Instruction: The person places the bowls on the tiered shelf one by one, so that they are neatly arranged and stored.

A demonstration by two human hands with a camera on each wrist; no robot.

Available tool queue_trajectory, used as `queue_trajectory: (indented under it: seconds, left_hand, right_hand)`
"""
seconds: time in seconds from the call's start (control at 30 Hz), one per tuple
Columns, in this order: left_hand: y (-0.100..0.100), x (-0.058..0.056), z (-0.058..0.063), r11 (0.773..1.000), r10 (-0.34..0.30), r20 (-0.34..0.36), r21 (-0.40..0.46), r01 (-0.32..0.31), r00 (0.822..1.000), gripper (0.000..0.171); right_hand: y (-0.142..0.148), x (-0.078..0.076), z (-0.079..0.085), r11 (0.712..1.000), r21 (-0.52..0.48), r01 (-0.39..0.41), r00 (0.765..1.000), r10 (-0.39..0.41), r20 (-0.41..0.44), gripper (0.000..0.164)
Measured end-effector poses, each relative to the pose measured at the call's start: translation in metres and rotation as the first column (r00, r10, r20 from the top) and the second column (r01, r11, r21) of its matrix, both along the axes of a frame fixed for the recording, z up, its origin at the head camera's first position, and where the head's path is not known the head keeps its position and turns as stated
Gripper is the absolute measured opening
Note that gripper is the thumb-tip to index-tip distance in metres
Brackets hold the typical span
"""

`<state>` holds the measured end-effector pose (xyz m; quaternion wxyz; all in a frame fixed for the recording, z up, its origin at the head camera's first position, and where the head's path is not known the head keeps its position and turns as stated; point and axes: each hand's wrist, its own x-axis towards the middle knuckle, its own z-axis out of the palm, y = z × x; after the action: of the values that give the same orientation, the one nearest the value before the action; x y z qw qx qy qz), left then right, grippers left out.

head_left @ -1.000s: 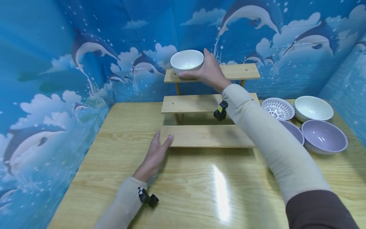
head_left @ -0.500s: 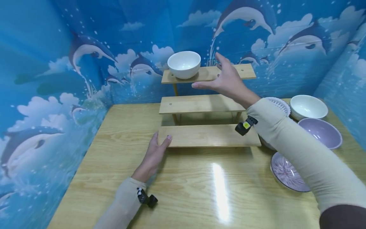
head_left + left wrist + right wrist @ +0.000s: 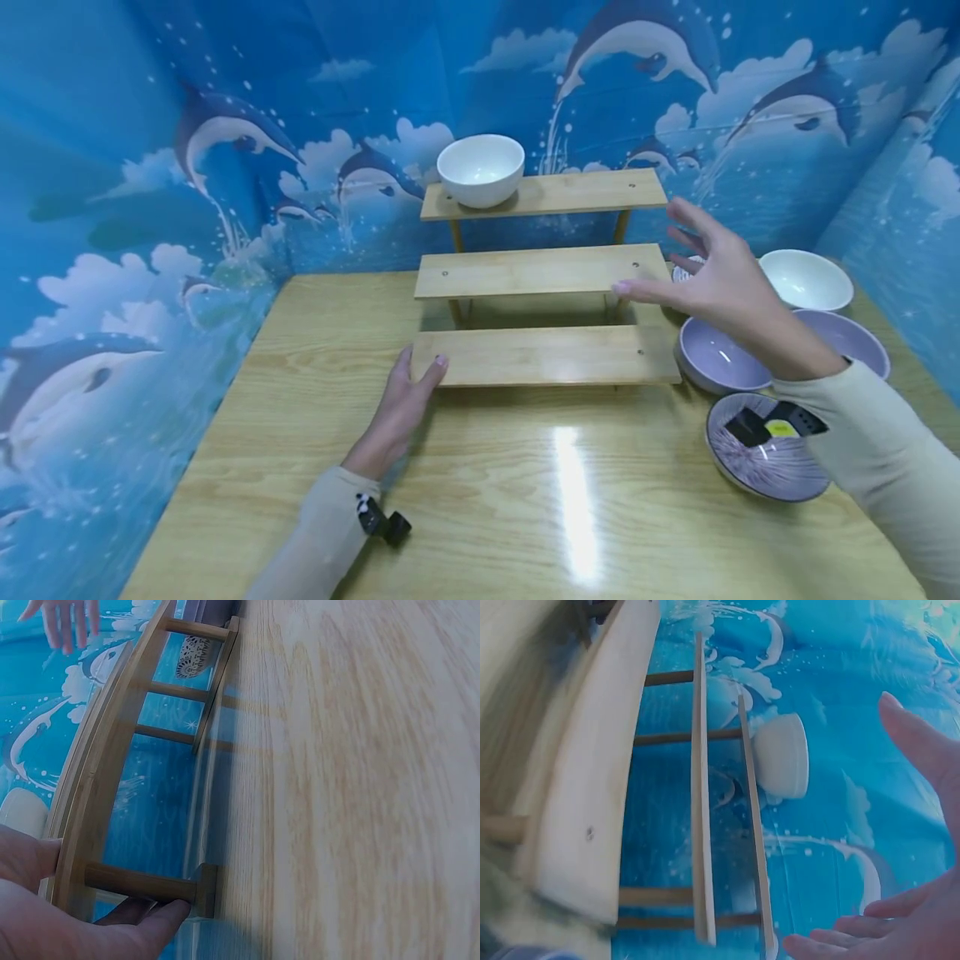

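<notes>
A three-tiered wooden display stand [image 3: 555, 358] stands on the table. My left hand [image 3: 393, 408] grips the left end of its lowest board, the thumb on top; the left wrist view shows fingers [image 3: 161, 926] under the board by a leg. On the left part of the top board sits a white bowl [image 3: 481, 171], upright; in the right wrist view the same bowl [image 3: 782, 756] appears sideways. My right hand [image 3: 731, 296] hovers beyond the stand's right end, holding nothing, thumb and fingers spread apart. Behind it, a white lattice basket [image 3: 687, 265] is mostly hidden.
Right of the stand are a purple bowl [image 3: 716, 358], another purple bowl [image 3: 855, 340] and a white bowl [image 3: 806, 279]. A streaked purple bowl [image 3: 772, 471] lies nearer, partly under my right wrist. A blue dolphin-print backdrop [image 3: 360, 83] encloses the table [image 3: 480, 500].
My right hand has let go of the white bowl on the top board and moved right and down, away from it. My left hand keeps its grip on the stand.
</notes>
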<state>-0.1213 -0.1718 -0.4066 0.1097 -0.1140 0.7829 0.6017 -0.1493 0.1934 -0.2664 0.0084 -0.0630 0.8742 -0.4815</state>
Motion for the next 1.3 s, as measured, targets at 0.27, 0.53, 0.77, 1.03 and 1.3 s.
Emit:
queue_trajectory:
  seconds: [0.27, 0.53, 0.77, 1.03, 1.3]
  left_hand:
    - [0.0, -0.001, -0.002, 1.0, 0.0, -0.006, -0.002, 0.0, 1.0, 0.087]
    - [0.001, 0.0, -0.001, 1.0, 0.001, 0.008, -0.023, -0.001, 1.0, 0.092]
    - [0.001, 0.0, -0.001, 1.0, 0.003, 0.029, -0.026, -0.003, 1.0, 0.096]
    - [0.002, 0.001, -0.001, 1.0, 0.007, 0.025, -0.026, -0.006, 1.0, 0.095]
    - [0.001, 0.002, -0.001, 1.0, 0.005, 0.018, -0.017, -0.005, 1.0, 0.096]
  right_hand:
    - [0.049, 0.044, -0.026, 0.996, 0.021, 0.091, 0.994, -0.092, 0.065, 0.11]
    - [0.082, 0.076, -0.061, 0.983, 0.067, 0.172, 0.984, -0.174, 0.034, 0.106]
    - [0.103, 0.103, -0.091, 0.976, 0.049, 0.212, 0.973, -0.216, 0.086, 0.104]
    - [0.125, 0.127, -0.125, 0.978, 0.037, 0.206, 0.97, -0.209, 0.122, 0.1]
    - [0.126, 0.144, -0.151, 0.967, 0.027, 0.254, 0.934, -0.252, 0.251, 0.105]
